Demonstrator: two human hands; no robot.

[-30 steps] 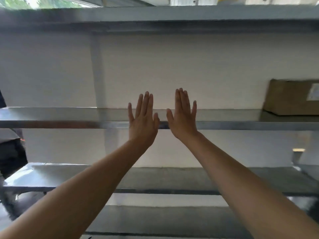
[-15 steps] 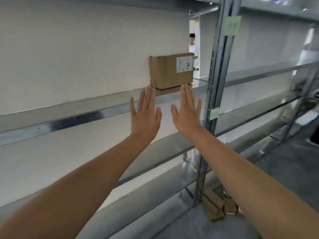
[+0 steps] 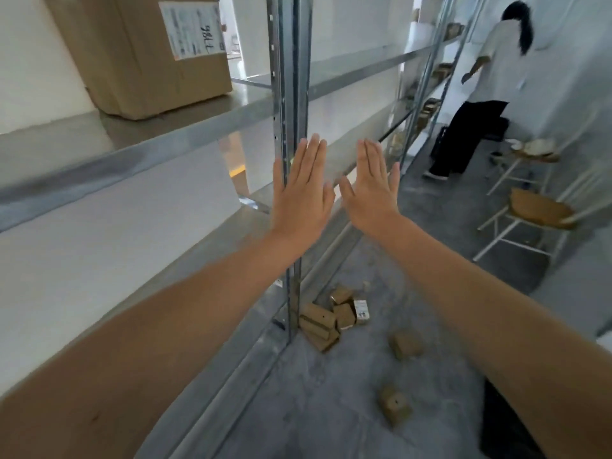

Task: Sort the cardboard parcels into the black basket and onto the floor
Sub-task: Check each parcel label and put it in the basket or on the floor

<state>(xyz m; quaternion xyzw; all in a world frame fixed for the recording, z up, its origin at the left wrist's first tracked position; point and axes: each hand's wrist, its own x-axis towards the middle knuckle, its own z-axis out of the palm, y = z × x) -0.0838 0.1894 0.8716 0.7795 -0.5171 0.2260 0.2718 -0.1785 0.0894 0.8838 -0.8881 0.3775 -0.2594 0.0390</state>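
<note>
Both hands are hovering empty beside the post (image 3: 287,94). The left hand (image 3: 301,197) and the right hand (image 3: 371,193) are showing their backs, with fingers (image 3: 313,157) straight and together, gripping nothing. The parcel (image 3: 142,51) is sitting on the shelf (image 3: 82,150) up to the left, well apart from both hands, its label facing out. Small parcels (image 3: 326,321) are lying on the floor (image 3: 331,409) at the foot of the post, with two more scattered further out. A dark shape (image 3: 506,425) at the lower right, half behind the right forearm, may be the basket; I cannot tell.

The step in hand is probably reaching for the shelf parcel. It is looking too bulky for one hand, so both should be going up and left, one palm settling low on each side face. Sliding it to the shelf edge before lifting should be stopping it from tipping. Reading the label first is worthwhile, since that probably decides between basket and floor. Carrying it out, the post is the thing to be clearing.
</note>
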